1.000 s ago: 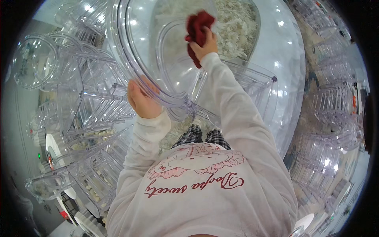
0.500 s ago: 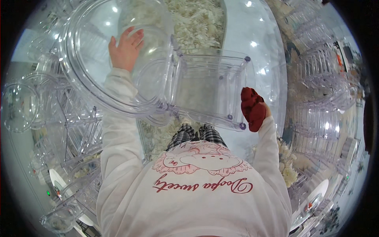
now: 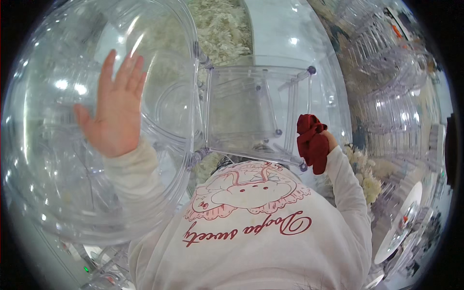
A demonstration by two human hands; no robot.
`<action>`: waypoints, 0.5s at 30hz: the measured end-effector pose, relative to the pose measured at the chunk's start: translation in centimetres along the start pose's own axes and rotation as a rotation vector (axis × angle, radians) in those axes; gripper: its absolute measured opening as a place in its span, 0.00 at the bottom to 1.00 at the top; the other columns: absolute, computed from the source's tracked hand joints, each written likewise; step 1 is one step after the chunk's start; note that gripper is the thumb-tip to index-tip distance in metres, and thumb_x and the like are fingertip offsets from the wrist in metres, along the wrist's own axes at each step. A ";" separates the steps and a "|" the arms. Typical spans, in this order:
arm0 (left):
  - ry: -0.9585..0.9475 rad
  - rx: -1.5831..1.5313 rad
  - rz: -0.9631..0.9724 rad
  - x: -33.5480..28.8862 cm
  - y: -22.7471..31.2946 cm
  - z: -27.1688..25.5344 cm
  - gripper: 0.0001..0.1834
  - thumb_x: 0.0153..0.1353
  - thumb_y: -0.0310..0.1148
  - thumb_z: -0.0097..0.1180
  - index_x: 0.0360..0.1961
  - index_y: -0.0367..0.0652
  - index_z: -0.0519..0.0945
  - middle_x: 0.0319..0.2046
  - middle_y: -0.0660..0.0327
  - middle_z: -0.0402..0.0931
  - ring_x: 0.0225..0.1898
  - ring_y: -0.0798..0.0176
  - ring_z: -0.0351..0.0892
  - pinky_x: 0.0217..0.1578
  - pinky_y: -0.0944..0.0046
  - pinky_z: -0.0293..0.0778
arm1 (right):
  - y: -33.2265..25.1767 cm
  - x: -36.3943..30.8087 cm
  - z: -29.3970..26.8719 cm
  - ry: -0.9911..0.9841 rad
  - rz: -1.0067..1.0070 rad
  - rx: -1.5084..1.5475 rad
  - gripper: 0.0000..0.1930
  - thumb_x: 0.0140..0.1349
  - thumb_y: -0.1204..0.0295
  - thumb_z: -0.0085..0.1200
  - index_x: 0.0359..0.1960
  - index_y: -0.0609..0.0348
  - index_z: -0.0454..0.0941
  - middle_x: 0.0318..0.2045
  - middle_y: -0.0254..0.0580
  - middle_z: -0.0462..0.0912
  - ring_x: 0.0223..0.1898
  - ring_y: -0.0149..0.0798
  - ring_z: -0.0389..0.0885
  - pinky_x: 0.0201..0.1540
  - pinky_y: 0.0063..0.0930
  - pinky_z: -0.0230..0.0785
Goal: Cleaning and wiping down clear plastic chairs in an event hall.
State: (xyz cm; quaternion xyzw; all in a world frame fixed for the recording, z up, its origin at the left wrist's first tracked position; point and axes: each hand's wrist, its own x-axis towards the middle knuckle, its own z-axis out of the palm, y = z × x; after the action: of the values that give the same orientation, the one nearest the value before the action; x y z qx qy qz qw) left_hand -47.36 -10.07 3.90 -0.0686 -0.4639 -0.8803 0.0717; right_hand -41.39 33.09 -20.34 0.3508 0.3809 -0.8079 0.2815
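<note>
A clear plastic chair (image 3: pixel 232 152) lies tipped on its side before me, its big round back (image 3: pixel 58 232) to the left and its legs toward the right. My left hand (image 3: pixel 118 108) shows its palm through the see-through back, with fingers stretched and spread; it seems to rest flat against the far side, though contact is hard to make out. In my right hand (image 3: pixel 330 141) is a bunched dark red cloth (image 3: pixel 313 145), close beside the lower leg end (image 3: pixel 303 166) of the chair. The cloth covers most of those fingers.
Stacked clear chairs (image 3: pixel 386 106) line the right side. White flowers (image 3: pixel 369 186) stand near my right forearm, with a round white table (image 3: pixel 401 222) beyond. A strip of pale petals or feathers (image 3: pixel 222 29) runs along the glossy white floor (image 3: pixel 278 29) ahead.
The round back has swung nearer and looks larger. My left hand has come closer and moved left and down with it. My right hand, still holding the cloth, has shifted slightly downward.
</note>
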 end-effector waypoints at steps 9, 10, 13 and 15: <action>-0.295 -0.131 -0.040 -2.4 3.3 4.3 0.49 0.43 0.57 0.39 0.56 0.29 0.39 0.55 0.32 0.27 0.59 0.38 0.27 0.56 0.48 0.26 | 7.0 -10.6 0.1 0.141 -0.213 0.256 0.14 0.46 0.68 0.41 0.36 0.57 0.67 0.29 0.40 0.75 0.30 0.38 0.73 0.33 0.31 0.68; -0.264 -0.101 -0.026 -3.0 3.1 4.8 0.49 0.43 0.57 0.38 0.56 0.29 0.39 0.55 0.32 0.27 0.58 0.38 0.26 0.56 0.47 0.25 | 8.6 -12.3 -0.1 0.168 -0.231 0.288 0.14 0.46 0.68 0.41 0.36 0.57 0.67 0.29 0.41 0.75 0.30 0.38 0.73 0.33 0.31 0.68; -0.324 -0.081 -0.060 -3.6 1.9 6.1 0.48 0.44 0.59 0.32 0.56 0.29 0.37 0.54 0.31 0.25 0.58 0.36 0.24 0.55 0.46 0.24 | 12.1 -16.5 0.7 0.250 -0.280 0.368 0.14 0.46 0.68 0.41 0.36 0.57 0.67 0.29 0.41 0.75 0.30 0.38 0.74 0.33 0.31 0.68; -0.449 -0.163 -0.077 -4.2 0.7 7.1 0.48 0.44 0.58 0.33 0.56 0.30 0.37 0.54 0.31 0.25 0.58 0.36 0.25 0.55 0.46 0.24 | 15.3 -18.2 -1.1 0.285 -0.329 0.449 0.14 0.46 0.69 0.42 0.35 0.57 0.68 0.28 0.41 0.75 0.28 0.38 0.74 0.31 0.30 0.69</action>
State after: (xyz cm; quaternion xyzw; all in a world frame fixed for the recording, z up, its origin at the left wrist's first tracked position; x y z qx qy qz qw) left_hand -42.71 -4.29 7.62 -0.2505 -0.3978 -0.8796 -0.0729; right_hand -19.08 28.96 -13.06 0.4474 0.2800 -0.8493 0.0062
